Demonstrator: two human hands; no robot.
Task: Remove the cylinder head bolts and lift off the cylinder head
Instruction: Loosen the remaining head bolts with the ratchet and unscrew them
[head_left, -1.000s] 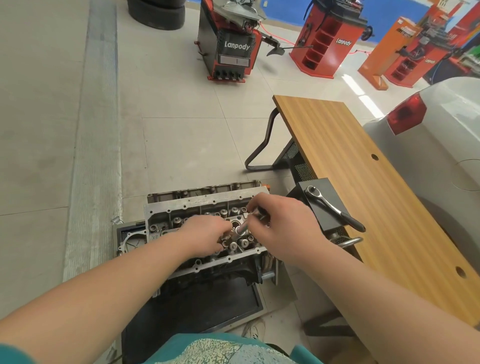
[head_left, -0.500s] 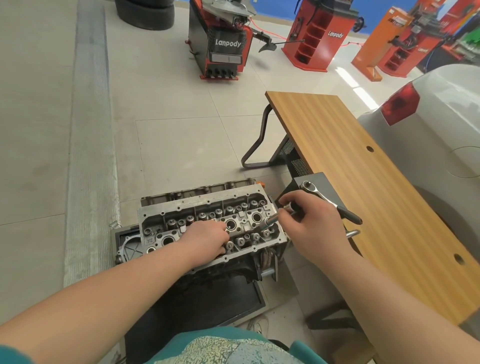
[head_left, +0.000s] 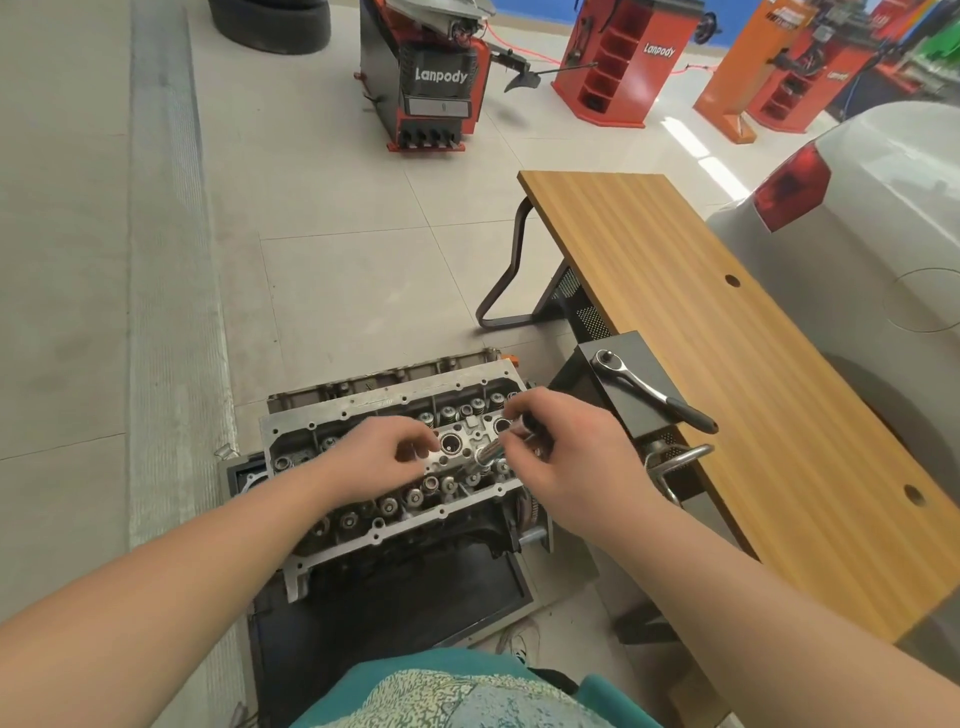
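Socket extension (head_left: 492, 453) slants from the right hand (head_left: 571, 457) down and left into a bolt recess near the right end of the cylinder head (head_left: 374, 410), its long axis tilted toward the person — the right grip pinches its upper end. The left hand (head_left: 371, 457) rests on the head just left of that recess, fingers loosely curled, holding nothing I can make out. Ratchet (head_left: 649, 392) lies well right — nearer the right hand.

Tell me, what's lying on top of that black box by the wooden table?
A ratchet lies across the black box, with its round head toward the far end and its dark handle over the near edge. Nothing else shows on it; its inside is hidden.
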